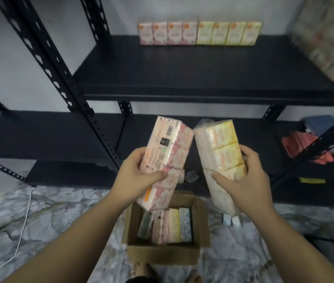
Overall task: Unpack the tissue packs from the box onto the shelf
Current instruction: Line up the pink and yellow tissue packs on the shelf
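Observation:
My left hand (141, 172) grips a pink tissue pack (168, 148) and my right hand (245, 176) grips a yellow tissue pack (221, 152). Both packs are held upright above the open cardboard box (162, 254) on the floor. Inside the box stand several more tissue packs (168, 227), pink, yellow and blue. On the black upper shelf (182, 74), a row of several pink and yellow packs (198, 33) stands against the back wall.
A large blurred tissue bundle (329, 41) sits at the upper shelf's right end. The lower shelf (49, 131) carries folded red and blue cloths (303, 144) at the right. A white cable (23, 231) runs over the marbled floor at the left. My bare feet (141, 270) are below the box.

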`<state>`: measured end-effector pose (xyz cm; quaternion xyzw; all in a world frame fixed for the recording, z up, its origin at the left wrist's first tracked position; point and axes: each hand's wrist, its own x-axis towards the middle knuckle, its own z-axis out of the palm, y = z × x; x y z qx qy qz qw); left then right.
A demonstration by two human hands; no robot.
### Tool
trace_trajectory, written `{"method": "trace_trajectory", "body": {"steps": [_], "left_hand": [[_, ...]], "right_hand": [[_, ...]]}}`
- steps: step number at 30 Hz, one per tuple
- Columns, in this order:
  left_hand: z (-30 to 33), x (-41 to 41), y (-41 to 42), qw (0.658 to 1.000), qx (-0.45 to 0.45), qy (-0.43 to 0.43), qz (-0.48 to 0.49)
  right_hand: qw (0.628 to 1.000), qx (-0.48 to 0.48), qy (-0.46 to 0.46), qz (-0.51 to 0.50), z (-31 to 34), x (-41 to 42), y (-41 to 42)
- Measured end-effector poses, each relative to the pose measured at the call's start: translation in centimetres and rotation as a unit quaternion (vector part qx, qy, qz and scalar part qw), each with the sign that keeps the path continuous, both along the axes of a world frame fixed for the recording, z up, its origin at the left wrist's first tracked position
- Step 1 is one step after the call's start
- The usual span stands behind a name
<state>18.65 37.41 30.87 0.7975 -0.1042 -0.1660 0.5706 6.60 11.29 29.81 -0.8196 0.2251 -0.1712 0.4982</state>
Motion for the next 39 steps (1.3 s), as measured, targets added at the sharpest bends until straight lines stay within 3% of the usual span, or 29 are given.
{"method": "trace_trajectory", "body": {"steps": [5,12,19,28,39], "left_hand": [[7.1,4.7,-0.8,0.996,0.02,-0.083,-0.039],[13.4,11.8,-1.9,0.979,0.03,-0.194,-0.06],[17.8,20.0,-2.2,0.957,0.107,-0.243,-0.116],[17.4,27.3,-5.0,0.909,0.247,-0.252,-0.222],[17.7,28.7,-9.2,0.858,0.362,-0.272,-0.241]], "right_hand": [[0.995,-0.096,-0.038,0.012,6.7,3.3,-2.4],[0.991,-0.106,-0.081,-0.01,12.7,8.6,-4.1],[0.981,-0.193,-0.032,-0.004,16.8,14.7,-4.9],[0.938,-0.31,0.135,0.078,17.0,21.7,-8.0],[0.904,-0.364,0.149,0.166,18.2,26.3,-14.0]]}}
